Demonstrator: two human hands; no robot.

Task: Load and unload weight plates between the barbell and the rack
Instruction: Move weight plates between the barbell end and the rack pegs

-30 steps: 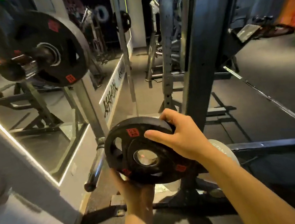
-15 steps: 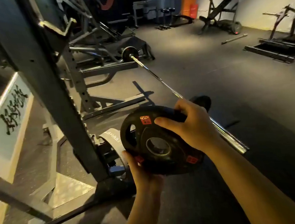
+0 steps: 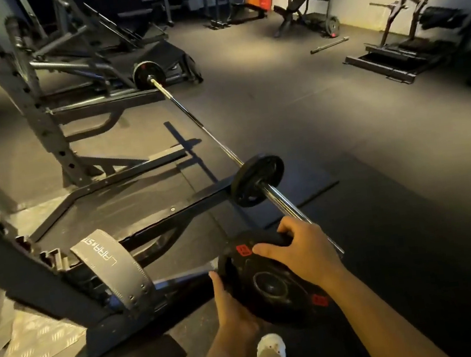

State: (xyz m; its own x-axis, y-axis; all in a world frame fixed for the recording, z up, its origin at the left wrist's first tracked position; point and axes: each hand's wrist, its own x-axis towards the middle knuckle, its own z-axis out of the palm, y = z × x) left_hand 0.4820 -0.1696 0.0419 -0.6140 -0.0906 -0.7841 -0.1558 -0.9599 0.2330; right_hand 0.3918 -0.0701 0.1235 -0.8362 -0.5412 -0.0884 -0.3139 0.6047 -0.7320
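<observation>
Both hands hold one round black plate (image 3: 271, 285) up in the air, just past the near end of the bar (image 3: 284, 202). The left hand (image 3: 233, 306) curls under its bottom edge to carry the weight. The right hand (image 3: 300, 253) grips the top edge to steady it. The hole faces the bar's end, probably so it can slide on. Another plate (image 3: 258, 180) already sits on the bar on the floor (image 3: 371, 138).
</observation>
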